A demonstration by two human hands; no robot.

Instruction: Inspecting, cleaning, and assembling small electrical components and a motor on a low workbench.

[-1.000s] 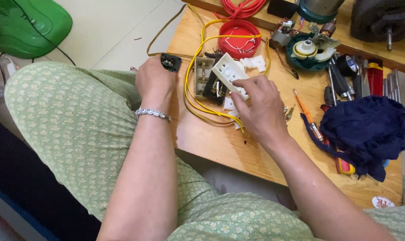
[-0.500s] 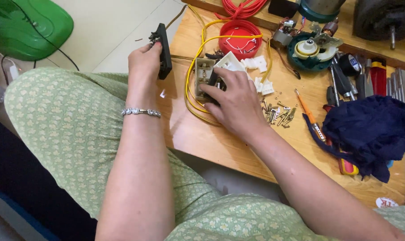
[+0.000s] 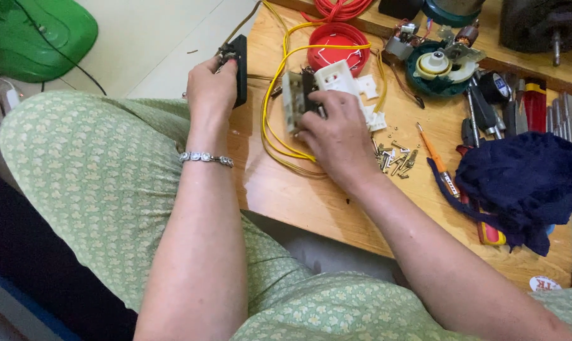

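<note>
Left hand [image 3: 211, 88]: closed around a flat black plastic switch part [image 3: 238, 66], lifted off the bench edge, seemingly for a closer look.
Right hand [image 3: 337, 136]: fingers curled, pinning the white plastic switch block [image 3: 324, 85] on the wooden bench [image 3: 311, 202], apparently to steady it.
Yellow wires [image 3: 279, 136]: looped under and left of that hand.
Small metal screws [image 3: 396, 158]: scattered just right of it, within reach.
</note>
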